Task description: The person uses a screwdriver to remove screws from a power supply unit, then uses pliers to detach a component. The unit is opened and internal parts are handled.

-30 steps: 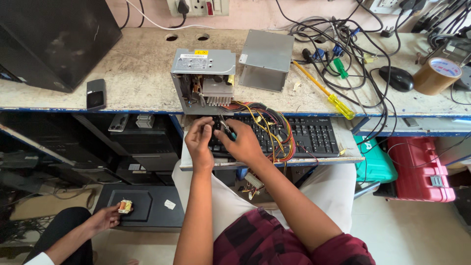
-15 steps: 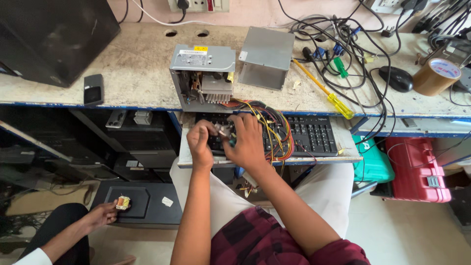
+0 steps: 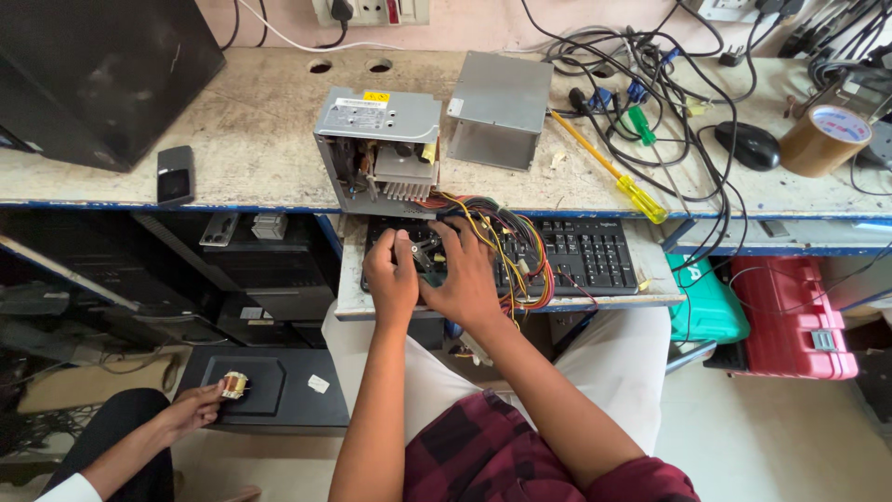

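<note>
My left hand [image 3: 390,275] and my right hand [image 3: 462,275] meet over a small dark part [image 3: 427,256], and both pinch it above the black keyboard [image 3: 585,253] on the pull-out tray [image 3: 353,279]. A bundle of coloured wires [image 3: 520,256] runs from this spot up into an opened grey power supply box [image 3: 376,149] on the bench edge. The box's loose metal cover [image 3: 497,107] stands just to its right. The part itself is mostly hidden by my fingers.
A yellow-handled screwdriver [image 3: 613,172], black cables, a mouse [image 3: 748,144] and a roll of brown tape [image 3: 822,138] lie on the bench at right. A black computer case [image 3: 102,65] stands at left. Another person's hand [image 3: 200,404] holds a small coil at the lower left.
My hands stayed over the keyboard and shifted slightly on the small part; the right hand now covers more of it. The other person's hand with the coil barely moved.
</note>
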A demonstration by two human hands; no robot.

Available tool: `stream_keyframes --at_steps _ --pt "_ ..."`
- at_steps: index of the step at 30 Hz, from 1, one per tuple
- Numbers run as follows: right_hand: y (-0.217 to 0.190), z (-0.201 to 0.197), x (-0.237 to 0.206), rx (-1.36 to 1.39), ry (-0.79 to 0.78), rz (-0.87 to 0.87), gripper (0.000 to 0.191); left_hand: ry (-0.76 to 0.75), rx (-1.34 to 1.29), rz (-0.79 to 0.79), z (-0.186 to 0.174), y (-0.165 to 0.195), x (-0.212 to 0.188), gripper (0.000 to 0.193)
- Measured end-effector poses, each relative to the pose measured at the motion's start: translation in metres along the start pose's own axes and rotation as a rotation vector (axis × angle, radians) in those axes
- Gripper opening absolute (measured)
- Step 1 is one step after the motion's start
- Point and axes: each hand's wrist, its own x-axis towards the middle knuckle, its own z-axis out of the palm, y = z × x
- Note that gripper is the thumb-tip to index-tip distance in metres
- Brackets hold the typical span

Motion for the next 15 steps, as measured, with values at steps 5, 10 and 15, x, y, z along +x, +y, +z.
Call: stream_keyframes --at_steps 5,10,15 --pt "-0.008 -0.013 -0.006 -0.076 -0.081 0.005 0.094 0.096 0.045 0.098 -0.001 0.003 -0.004 0.03" --pt "-0.015 -0.025 -0.018 -0.077 -0.004 -0.163 0.094 0.092 -0.154 -0.216 -0.003 -0.005 -0.021 0.035" --pt "-0.001 -0.032 -0.02 0.081 -0.034 -0.258 0.085 -0.031 -0.337 -0.286 -0.023 -0.013 -0.042 0.019"
